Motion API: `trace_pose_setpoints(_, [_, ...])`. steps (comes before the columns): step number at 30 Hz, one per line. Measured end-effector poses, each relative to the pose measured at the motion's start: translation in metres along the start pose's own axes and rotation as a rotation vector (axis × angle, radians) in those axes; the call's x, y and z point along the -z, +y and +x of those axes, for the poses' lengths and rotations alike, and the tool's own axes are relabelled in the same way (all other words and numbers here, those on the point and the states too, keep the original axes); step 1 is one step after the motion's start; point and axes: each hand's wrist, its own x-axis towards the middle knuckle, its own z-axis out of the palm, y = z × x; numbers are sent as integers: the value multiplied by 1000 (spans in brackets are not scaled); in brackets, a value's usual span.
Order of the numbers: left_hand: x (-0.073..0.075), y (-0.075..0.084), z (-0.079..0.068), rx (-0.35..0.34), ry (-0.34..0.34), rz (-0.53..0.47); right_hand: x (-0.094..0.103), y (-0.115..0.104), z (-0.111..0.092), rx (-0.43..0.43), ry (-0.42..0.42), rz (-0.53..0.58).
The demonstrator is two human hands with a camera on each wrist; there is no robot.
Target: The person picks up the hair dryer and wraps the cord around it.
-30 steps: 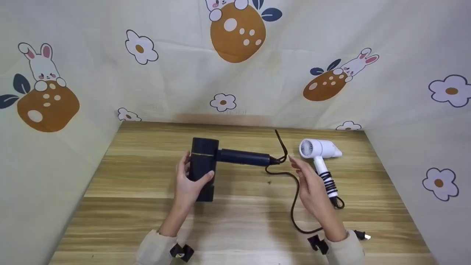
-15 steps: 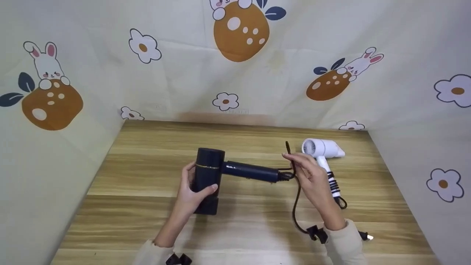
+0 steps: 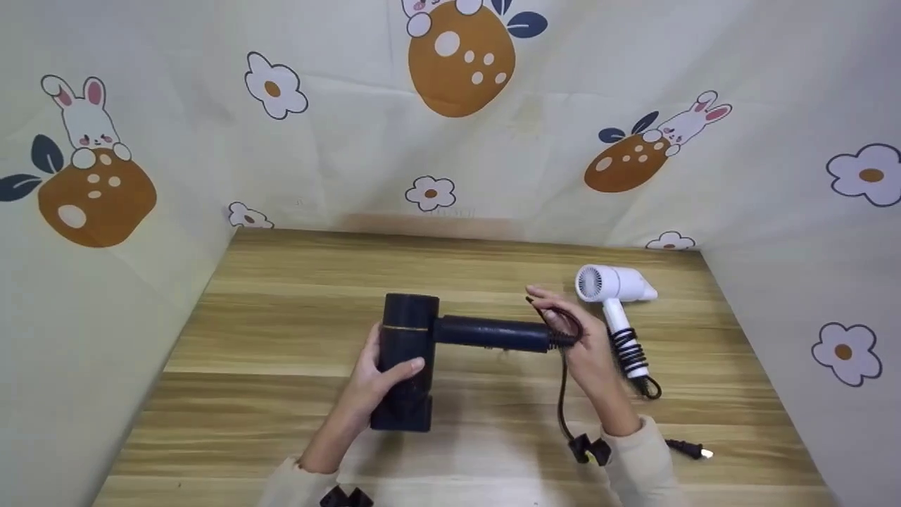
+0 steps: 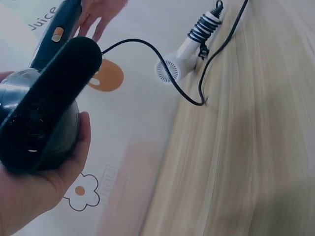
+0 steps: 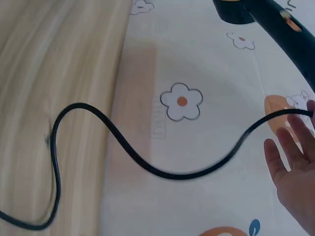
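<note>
My left hand (image 3: 373, 384) grips the barrel of a dark blue hair dryer (image 3: 410, 352), thumb across its near side. The dryer is held above the table, its handle (image 3: 493, 334) pointing right. At the handle's end my right hand (image 3: 590, 352) is beside the black cord (image 3: 562, 401), which loops over the palm. In the right wrist view the fingers (image 5: 290, 147) are extended and spread, with the cord running across to them. The left wrist view shows the dryer's dark end (image 4: 49, 103) close up, in the left palm.
A white hair dryer (image 3: 616, 283) lies at the right, its own black cord (image 3: 628, 351) wound round the handle. Near the right sleeve a black plug (image 3: 686, 448) lies on the wooden table (image 3: 281, 317). A patterned cloth (image 3: 338, 141) stands behind and at both sides.
The dark hair dryer has come nearer and slightly right in my left hand. My right hand has moved from apart to the handle's end, where the cord now loops over the palm.
</note>
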Motion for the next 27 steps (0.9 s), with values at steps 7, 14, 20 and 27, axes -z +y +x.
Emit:
trace_pose_setpoints(7, [-6, 3, 1, -13, 66, -79, -22, 8, -5, -176, 55, 53])
trace_pose_setpoints(14, [-7, 4, 1, -69, 137, -58, -34, 4, -9, -427, -129, -255])
trace_pose_setpoints(20, [-8, 2, 2, -87, 190, -53, -36, -10, -7, -361, -323, -625])
trace_pose_setpoints(27, [-8, 6, 1, -118, 179, -28, -24, -26, -9, -198, -421, -807])
